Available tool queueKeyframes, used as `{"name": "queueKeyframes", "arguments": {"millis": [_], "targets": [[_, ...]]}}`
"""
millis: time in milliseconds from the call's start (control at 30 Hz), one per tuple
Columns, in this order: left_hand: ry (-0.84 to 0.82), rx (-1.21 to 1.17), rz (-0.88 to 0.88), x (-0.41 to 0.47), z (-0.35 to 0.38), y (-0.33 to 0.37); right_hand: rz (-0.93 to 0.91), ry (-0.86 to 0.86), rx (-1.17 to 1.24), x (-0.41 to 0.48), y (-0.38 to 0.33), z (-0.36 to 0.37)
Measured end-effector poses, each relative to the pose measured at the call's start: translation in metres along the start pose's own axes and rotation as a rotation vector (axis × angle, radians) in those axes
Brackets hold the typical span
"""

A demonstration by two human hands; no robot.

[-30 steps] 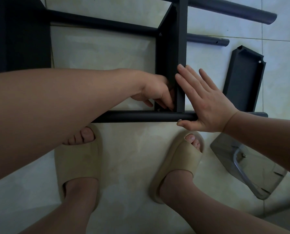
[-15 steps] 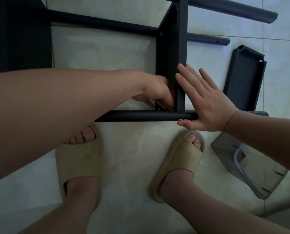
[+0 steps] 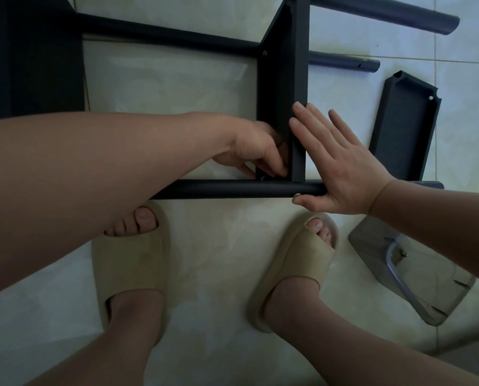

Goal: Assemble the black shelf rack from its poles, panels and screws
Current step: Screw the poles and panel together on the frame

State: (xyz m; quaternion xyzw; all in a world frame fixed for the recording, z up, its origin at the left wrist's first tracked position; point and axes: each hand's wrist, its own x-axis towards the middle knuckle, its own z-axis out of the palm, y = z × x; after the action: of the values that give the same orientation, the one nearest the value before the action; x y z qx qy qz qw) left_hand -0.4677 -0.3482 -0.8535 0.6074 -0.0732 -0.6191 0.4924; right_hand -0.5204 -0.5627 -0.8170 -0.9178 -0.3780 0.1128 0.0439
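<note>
Right grip (image 3: 341,168) flat, bracing panel (image 3: 298,79) against pole (image 3: 232,189). Left grip (image 3: 258,154) curled at their joint; contents hidden. Best: press panel square so holes align.

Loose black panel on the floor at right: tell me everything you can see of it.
The loose panel is a black, matte, metal-looking shallow tray with raised rims and notched corners; a small pale spot marks its far right corner. It lies open side up on the tiled floor, slightly skewed. Its near end is hidden behind the near pole. No hand touches it.
</note>
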Motion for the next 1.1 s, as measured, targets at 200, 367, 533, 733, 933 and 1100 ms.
{"name": "queueKeyframes", "arguments": {"millis": [200,367,533,733,933,1100], "targets": [[-0.066,0.031,-0.106,0.001,-0.003,0.006,-0.003,0.002,0.0,0.0,0.0,0.001],[-0.023,0.03,-0.083,0.003,0.002,0.005,0.002,0.001,0.005,0.0,0.001,0.001],[-0.007,-0.027,-0.029,0.005,0.003,-0.002,-0.004,0.004,0.004,0.0,0.001,0.002],[-0.023,-0.115,0.018,0.006,0.004,-0.007,-0.001,0.003,0.007,0.0,0.001,0.001],[-0.084,-0.085,-0.066,0.005,0.003,-0.005,0.003,0.004,0.009,0.0,-0.001,-0.001],[-0.051,-0.069,-0.041,0.007,0.003,-0.005,0.008,-0.001,0.011,0.0,-0.002,-0.001]]}}
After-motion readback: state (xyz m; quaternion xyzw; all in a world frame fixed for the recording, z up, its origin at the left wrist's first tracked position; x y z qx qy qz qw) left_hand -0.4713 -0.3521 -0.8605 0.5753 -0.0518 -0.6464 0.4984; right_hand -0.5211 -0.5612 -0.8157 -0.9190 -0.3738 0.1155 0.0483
